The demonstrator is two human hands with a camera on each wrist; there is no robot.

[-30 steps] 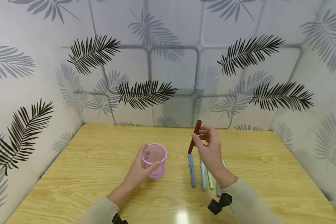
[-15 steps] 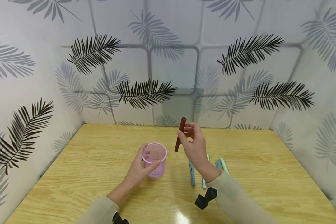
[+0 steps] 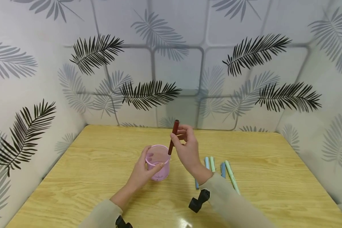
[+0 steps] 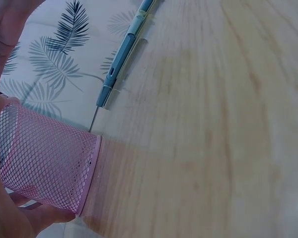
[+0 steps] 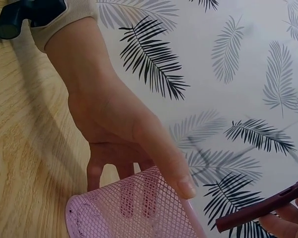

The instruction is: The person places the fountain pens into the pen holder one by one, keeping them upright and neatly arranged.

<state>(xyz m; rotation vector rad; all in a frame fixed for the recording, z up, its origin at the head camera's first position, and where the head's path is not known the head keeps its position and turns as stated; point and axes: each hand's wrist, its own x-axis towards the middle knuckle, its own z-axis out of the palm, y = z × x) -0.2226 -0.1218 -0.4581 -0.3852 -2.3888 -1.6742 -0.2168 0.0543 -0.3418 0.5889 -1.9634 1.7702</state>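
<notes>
One red pen tilts near the mesh cup, right hand pinching it; left hand grips the cup.

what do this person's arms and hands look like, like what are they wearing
Both the left hand and the right hand are bare, with no gloves. The arms wear long, pale beige-grey sleeves; the left cuff looks finely ribbed. A chunky black device sits at each wrist.

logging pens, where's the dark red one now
In the head view, the dark red pen is pinched in the right hand, its lower end near the right rim of the pink mesh cup.
</notes>
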